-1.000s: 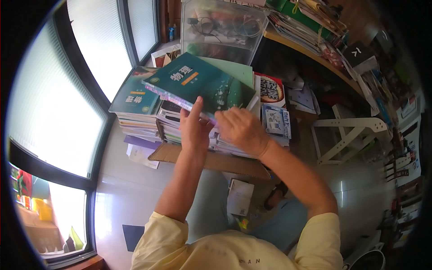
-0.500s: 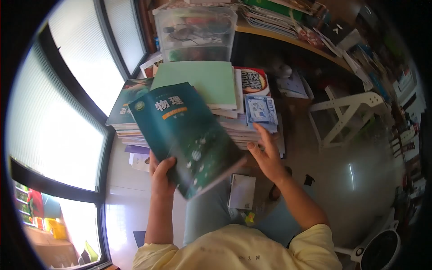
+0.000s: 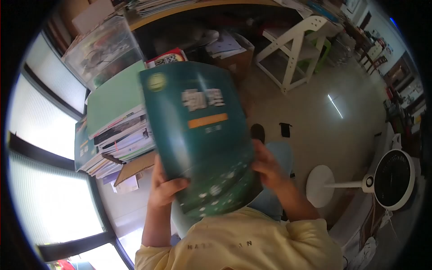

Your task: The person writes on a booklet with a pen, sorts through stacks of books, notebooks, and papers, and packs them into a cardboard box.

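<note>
The teal book is held in the air, cover upward, its left edge overlapping the right edge of the paper stack in view. The left hand grasps it, thumb over the cover; the right hand grasps the opposite edge. Recommended: even two-sided support, as the softcover appears liable to flex. A pale green folder tops the stack.

The green-blue book says 物理 in big white writing near 12 o'clock on its cover. Words on the orange bar just under it are too blurry to read. The yellow shirt, at 6 o'clock, has a row of letters, too faint to read whole.
</note>
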A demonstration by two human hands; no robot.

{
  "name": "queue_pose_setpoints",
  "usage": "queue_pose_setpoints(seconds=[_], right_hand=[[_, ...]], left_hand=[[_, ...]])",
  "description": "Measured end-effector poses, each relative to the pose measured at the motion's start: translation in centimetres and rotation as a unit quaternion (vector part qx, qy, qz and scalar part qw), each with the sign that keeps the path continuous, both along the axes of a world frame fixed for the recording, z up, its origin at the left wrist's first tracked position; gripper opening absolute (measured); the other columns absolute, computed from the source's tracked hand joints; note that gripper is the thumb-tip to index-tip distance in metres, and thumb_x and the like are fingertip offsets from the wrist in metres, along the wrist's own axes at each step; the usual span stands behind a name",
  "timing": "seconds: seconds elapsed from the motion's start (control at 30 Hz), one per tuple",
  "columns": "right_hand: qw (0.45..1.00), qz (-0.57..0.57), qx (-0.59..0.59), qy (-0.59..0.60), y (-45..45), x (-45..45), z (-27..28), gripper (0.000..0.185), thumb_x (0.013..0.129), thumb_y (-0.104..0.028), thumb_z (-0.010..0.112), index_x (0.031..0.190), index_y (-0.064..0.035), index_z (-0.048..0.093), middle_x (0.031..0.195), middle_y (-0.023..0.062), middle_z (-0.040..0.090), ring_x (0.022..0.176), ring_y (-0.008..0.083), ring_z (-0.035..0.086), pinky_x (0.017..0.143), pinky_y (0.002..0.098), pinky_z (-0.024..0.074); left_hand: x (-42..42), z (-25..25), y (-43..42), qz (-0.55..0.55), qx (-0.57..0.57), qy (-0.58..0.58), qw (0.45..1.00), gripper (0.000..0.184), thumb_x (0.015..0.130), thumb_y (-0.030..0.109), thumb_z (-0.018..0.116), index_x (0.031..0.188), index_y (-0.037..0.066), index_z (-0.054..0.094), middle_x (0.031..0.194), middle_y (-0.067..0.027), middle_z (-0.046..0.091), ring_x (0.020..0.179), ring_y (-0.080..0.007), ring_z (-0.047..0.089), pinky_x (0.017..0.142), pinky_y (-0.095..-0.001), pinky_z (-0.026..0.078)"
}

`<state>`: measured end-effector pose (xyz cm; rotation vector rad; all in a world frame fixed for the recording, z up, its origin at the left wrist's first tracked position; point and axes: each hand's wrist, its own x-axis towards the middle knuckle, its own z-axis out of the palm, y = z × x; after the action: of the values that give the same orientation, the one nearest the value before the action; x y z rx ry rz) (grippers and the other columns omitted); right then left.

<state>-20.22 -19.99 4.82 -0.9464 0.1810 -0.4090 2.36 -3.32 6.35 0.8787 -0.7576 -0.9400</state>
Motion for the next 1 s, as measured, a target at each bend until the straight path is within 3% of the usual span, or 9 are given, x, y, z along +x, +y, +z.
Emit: queue_pose_setpoints(seconds=[0.17,0.4,0.47,0.6,0.67,0.73,0.8,0.87,1.0], right_hand=[[0.939,-0.252,-0.09,0.216,-6.7,-7.8,-5.4,0.061,0.084,-0.018,0.064,0.137,-0.0022,0.039,0.122,0.0087,0.055,0.111,0.0193,0.052,0.097,0.033,0.0384],[0.917,-0.212,-0.114,0.318,-18.3,-5.5,-10.5,0.044,0.089,-0.015,0.061,0.129,-0.0013,0.049,0.11,0.0079,0.061,0.1,0.0174,0.057,0.088,0.0301,0.0439],[0.919,-0.144,-0.205,0.303,-21.9,-2.5,-11.1,0.041,0.089,-0.015,0.06,0.127,-0.0016,0.052,0.111,0.0082,0.061,0.1,0.0173,0.057,0.088,0.0304,0.0449],[0.926,-0.111,-0.235,0.273,-30.1,4.1,-13.1,0.045,0.089,-0.017,0.061,0.13,-0.0026,0.049,0.116,0.0097,0.061,0.104,0.0182,0.057,0.092,0.0317,0.0443],[0.919,-0.094,-0.276,0.265,-33.6,7.5,-15.1,0.047,0.089,-0.017,0.061,0.131,-0.0029,0.048,0.118,0.0115,0.06,0.107,0.0196,0.057,0.093,0.0324,0.0439],[0.842,-0.108,-0.352,0.393,-35.4,11.1,-19.6,0.048,0.089,-0.013,0.058,0.134,-0.0027,0.044,0.124,0.0179,0.057,0.113,0.0287,0.056,0.096,0.0363,0.043],[0.703,-0.163,-0.547,0.425,-34.7,14.6,-26.1,0.048,0.089,-0.01,0.055,0.135,-0.0035,0.043,0.13,0.0236,0.051,0.119,0.0366,0.051,0.099,0.0409,0.0419],[0.702,-0.11,-0.399,0.579,-33.7,17.6,-30.1,0.049,0.086,-0.008,0.053,0.134,-0.0026,0.043,0.132,0.0252,0.049,0.122,0.0385,0.048,0.102,0.0437,0.0404],[0.746,-0.187,-0.403,0.496,-33.1,17.2,-32.1,0.05,0.084,-0.009,0.053,0.133,-0.0023,0.043,0.126,0.0249,0.054,0.116,0.0409,0.052,0.095,0.0423,0.0433]], left_hand=[[-4.9,-3.9,-10.5,-0.083,0.13,0.032,0.988,0.068,0.078,-0.007,0.056,0.14,0.004,0.032,0.125,-0.0112,0.052,0.114,-0.0227,0.051,0.097,-0.0315,0.039],[-5.6,-17.1,-21.1,-0.05,0.345,0.128,0.928,0.061,0.079,0.0,0.06,0.136,0.005,0.038,0.107,-0.0128,0.059,0.094,-0.0227,0.059,0.079,-0.0328,0.05],[-3.5,-22.6,-23.2,0.047,0.332,-0.038,0.941,0.055,0.076,0.004,0.062,0.128,-0.003,0.043,0.116,-0.0158,0.057,0.1,-0.0252,0.058,0.088,-0.0366,0.047],[-0.3,-19.6,-28.5,0.118,0.247,-0.077,0.959,0.061,0.08,0.004,0.06,0.136,-0.003,0.037,0.117,-0.0189,0.058,0.101,-0.029,0.058,0.089,-0.0343,0.046],[0.4,-22.3,-30.9,0.338,0.239,-0.344,0.843,0.066,0.08,0.006,0.061,0.138,-0.007,0.033,0.128,-0.024,0.052,0.115,-0.0341,0.053,0.098,-0.0336,0.04],[-0.2,-24.7,-31.1,0.337,0.264,-0.322,0.844,0.067,0.08,0.006,0.061,0.14,-0.005,0.033,0.132,-0.0247,0.049,0.12,-0.0343,0.049,0.101,-0.0333,0.037],[-0.5,-27.7,-30.8,0.332,0.284,-0.306,0.846,0.068,0.08,0.007,0.062,0.141,-0.004,0.033,0.135,-0.0254,0.046,0.125,-0.0346,0.045,0.104,-0.0329,0.034],[0.8,-30.9,-29.8,0.261,0.333,-0.238,0.874,0.069,0.076,0.008,0.064,0.137,-0.005,0.037,0.129,-0.0257,0.052,0.123,-0.0353,0.048,0.102,-0.0368,0.037],[2.2,-33.9,-27.3,0.198,0.335,-0.326,0.862,0.068,0.078,0.011,0.064,0.138,-0.004,0.037,0.134,-0.0248,0.049,0.125,-0.0333,0.047,0.104,-0.0357,0.035]])
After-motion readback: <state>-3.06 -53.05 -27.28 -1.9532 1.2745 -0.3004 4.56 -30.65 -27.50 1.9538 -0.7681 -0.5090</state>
